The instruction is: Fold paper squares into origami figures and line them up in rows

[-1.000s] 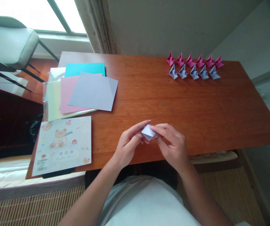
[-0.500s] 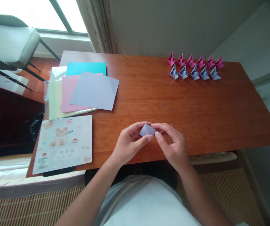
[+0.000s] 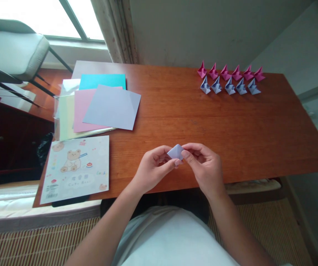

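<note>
A small lavender folded paper (image 3: pixel 175 152), diamond-like in outline with a crease down its middle, is held just above the table's near edge. My left hand (image 3: pixel 155 168) pinches its left and lower side, thumb in front and fingers behind. On the right side, my right hand (image 3: pixel 205 166) grips the paper's corner between thumb and forefinger. Fingers hide the paper's back and part of its lower edge.
Pink folded paper figures (image 3: pixel 226 72) stand in a row at the table's far right, with lavender ones (image 3: pixel 230 86) in front. Loose coloured sheets, a lavender sheet (image 3: pixel 113 107) on top, lie left. Nearer is a bear-printed pad (image 3: pixel 75 170) on the wooden table (image 3: pixel 161 111).
The folded paper has turned slightly and shifted a little right and up. My right thumb has moved onto its front face, where before it was at the lower corner.
</note>
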Demonstrator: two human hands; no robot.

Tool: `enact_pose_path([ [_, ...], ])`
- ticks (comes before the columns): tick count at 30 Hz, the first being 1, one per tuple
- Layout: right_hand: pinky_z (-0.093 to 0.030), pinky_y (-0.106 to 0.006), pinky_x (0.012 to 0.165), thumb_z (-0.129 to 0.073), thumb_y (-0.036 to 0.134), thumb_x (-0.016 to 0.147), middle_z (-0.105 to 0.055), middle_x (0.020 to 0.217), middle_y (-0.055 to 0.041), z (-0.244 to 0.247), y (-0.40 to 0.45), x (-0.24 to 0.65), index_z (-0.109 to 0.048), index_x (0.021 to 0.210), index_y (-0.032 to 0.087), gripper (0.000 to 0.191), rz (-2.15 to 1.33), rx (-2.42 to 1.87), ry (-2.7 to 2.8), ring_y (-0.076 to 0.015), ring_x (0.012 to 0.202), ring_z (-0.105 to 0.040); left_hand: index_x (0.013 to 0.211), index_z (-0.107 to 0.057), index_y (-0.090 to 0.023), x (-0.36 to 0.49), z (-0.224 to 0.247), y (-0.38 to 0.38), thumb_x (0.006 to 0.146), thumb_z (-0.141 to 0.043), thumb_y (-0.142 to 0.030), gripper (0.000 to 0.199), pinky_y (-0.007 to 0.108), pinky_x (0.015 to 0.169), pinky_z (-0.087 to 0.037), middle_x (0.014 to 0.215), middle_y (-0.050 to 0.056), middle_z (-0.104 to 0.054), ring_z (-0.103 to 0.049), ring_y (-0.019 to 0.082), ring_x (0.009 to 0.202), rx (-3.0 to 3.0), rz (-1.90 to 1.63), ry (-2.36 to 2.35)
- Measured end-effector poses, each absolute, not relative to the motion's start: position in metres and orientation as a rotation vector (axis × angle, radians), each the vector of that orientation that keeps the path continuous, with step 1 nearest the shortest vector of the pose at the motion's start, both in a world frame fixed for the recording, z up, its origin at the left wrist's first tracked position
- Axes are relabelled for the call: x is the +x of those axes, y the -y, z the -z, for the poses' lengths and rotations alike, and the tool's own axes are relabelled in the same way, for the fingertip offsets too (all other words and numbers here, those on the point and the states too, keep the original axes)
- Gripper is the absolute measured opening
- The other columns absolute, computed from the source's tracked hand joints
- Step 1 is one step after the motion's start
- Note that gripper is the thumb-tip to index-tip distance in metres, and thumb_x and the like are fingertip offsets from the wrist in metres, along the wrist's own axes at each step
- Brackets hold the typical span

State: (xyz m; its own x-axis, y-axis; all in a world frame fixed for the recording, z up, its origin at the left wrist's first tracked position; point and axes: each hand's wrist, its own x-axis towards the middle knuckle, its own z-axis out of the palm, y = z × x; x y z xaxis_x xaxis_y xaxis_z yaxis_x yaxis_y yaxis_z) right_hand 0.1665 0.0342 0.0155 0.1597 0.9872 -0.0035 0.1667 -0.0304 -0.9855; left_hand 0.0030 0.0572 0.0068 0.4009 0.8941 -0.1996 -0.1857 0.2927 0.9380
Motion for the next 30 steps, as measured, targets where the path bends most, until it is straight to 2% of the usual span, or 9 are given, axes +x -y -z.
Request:
enact_pose_path([
  [6, -0.057, -0.031, 0.072, -0.065, 0.033, 0.093, -0.074, 0.094, -0.0032, -0.017, -0.035, 0.169, -0.073, 0.096, 0.026, 0.012, -0.968, -1.397, 1.338, -0.0191, 0.085, -0.069, 0.082, -0.070, -0.014, 0.004, -0.005, -0.057, 0.081, -0.081, -0.034, 0.023, 0.023, 0.064, -0.051, 0.074, 0.003, -0.070, -0.064, 0.013, 0.068, 1.017, -0.883, -0.919],
  [15, -0.052, -0.030, 0.069, -0.068, 0.024, 0.092, -0.071, 0.086, -0.0001, -0.023, -0.042, 0.176, -0.073, 0.095, 0.026, 0.006, -0.886, -1.310, 1.579, -0.0155, 0.076, -0.064, 0.082, -0.071, -0.014, 0.004, 0.000, -0.053, 0.085, -0.076, -0.037, 0.024, 0.024, 0.062, -0.049, 0.075, 0.005, -0.071, -0.062, 0.014, 0.066, 1.154, -0.841, -0.970],
  [21, -0.051, -0.030, 0.070, -0.069, 0.020, 0.091, -0.071, 0.086, 0.0002, -0.019, -0.043, 0.176, -0.074, 0.093, 0.027, 0.008, -0.935, -1.267, 1.531, -0.0156, 0.079, -0.064, 0.081, -0.070, -0.014, 0.005, 0.001, -0.053, 0.084, -0.076, -0.036, 0.024, 0.024, 0.061, -0.047, 0.071, 0.004, -0.070, -0.061, 0.014, 0.065, 1.199, -0.849, -1.010],
  [30, -0.048, -0.030, 0.068, -0.068, 0.025, 0.092, -0.069, 0.084, -0.0001, -0.022, -0.044, 0.178, -0.070, 0.087, 0.024, 0.006, -0.981, -1.329, 1.510, -0.0154, 0.076, -0.061, 0.081, -0.071, -0.013, 0.004, -0.001, -0.054, 0.086, -0.073, -0.036, 0.024, 0.024, 0.060, -0.047, 0.073, 0.006, -0.072, -0.062, 0.015, 0.065, 1.281, -0.802, -1.019],
])
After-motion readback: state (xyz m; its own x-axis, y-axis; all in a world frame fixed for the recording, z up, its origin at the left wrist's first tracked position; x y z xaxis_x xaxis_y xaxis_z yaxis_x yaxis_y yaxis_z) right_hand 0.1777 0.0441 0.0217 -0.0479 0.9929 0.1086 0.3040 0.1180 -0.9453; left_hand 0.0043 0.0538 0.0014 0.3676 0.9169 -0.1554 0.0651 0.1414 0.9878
